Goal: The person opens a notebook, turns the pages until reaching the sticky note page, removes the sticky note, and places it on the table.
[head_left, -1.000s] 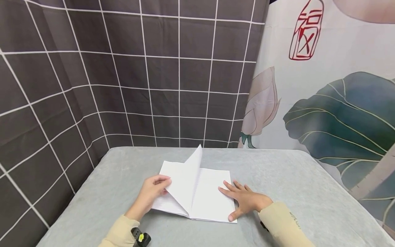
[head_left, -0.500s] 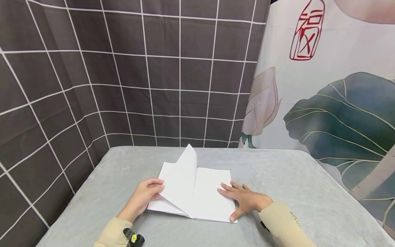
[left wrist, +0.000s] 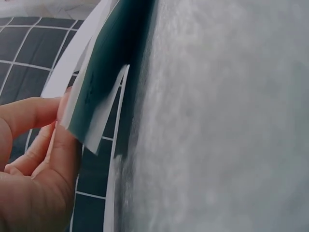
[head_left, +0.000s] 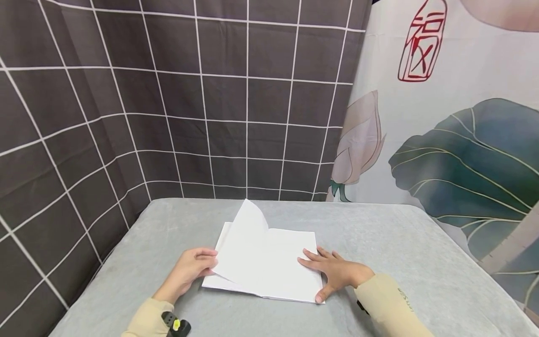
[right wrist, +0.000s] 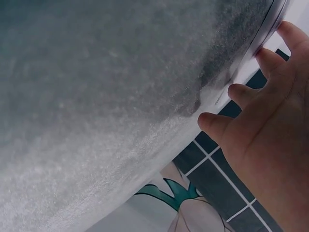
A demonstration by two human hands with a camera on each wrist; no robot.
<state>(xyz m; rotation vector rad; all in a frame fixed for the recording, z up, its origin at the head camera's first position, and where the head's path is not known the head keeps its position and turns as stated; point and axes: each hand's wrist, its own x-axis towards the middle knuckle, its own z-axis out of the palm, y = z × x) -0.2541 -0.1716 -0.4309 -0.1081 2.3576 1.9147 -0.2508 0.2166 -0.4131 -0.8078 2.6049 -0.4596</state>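
An open white-paged notebook [head_left: 290, 276] lies on the grey-covered table. In the head view, its left side bears a raised page [head_left: 246, 245] that curves over leftward, its far corner standing up. My left hand [head_left: 188, 272] pinches the left edge of this page between thumb and fingers. The left wrist view shows that grip close up, with the page's shaded side [left wrist: 99, 82] facing the camera. My right hand [head_left: 337, 274] rests spread on the right margin, fingertips on the paper and thumb at the near right corner. Text on the pages cannot be made out.
The grey tablecloth [head_left: 370, 238] extends around the notebook. Behind and to the left hangs a dark curtain [head_left: 219, 103] with a white grid. At the right is a pale cloth [head_left: 379, 56] printed with lotus leaves and a red seal.
My left hand has moved left and slightly lower, drawing the page's edge with it. The raised corner has swung left. My right hand has stayed in place on the right page.
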